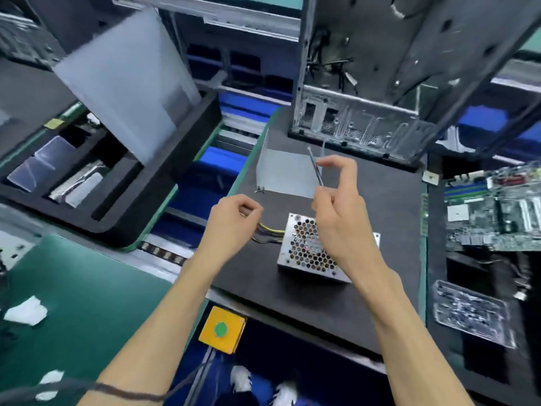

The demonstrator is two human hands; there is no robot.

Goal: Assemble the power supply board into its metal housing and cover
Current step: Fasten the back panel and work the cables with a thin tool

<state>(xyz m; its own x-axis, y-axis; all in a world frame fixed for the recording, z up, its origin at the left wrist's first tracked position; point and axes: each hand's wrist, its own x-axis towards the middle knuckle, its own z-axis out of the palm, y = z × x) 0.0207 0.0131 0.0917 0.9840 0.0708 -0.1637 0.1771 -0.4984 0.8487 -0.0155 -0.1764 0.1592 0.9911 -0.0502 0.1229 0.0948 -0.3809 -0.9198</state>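
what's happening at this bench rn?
A person is working on a power supply that lies on the black mat, its honeycomb grille facing up. The right hand holds a thin metal tool above it. The left hand is curled near the unit's wires. A metal cover stands behind.

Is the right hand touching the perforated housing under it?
Cannot tell. In the head view the right hand, pinching a thin tool, overlaps the housing; no contact or gap shows.
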